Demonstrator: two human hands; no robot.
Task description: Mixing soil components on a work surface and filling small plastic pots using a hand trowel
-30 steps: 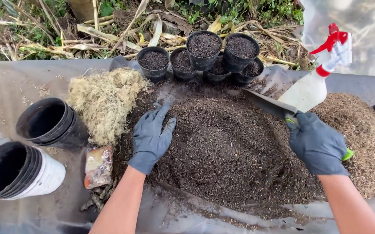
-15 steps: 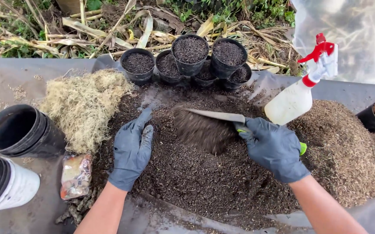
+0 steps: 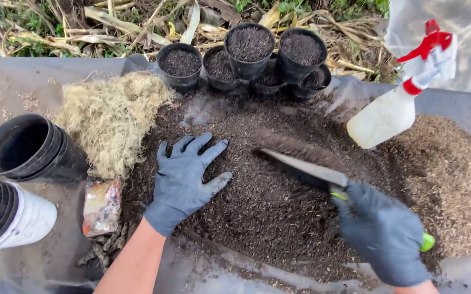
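Right hand (image 3: 383,231) is closing its grip around a green-handled trowel (image 3: 306,170), blade lying low across the dark soil heap (image 3: 268,212). Left hand (image 3: 184,179), open and holding nothing, is pressing flat on the heap, bracing it beside the straw-coloured fibre pile (image 3: 110,117).

Your left hand (image 3: 184,182) lies on the soil pile (image 3: 257,218). Filled pots (image 3: 246,54) stand behind it, empty pots (image 3: 26,149) left.
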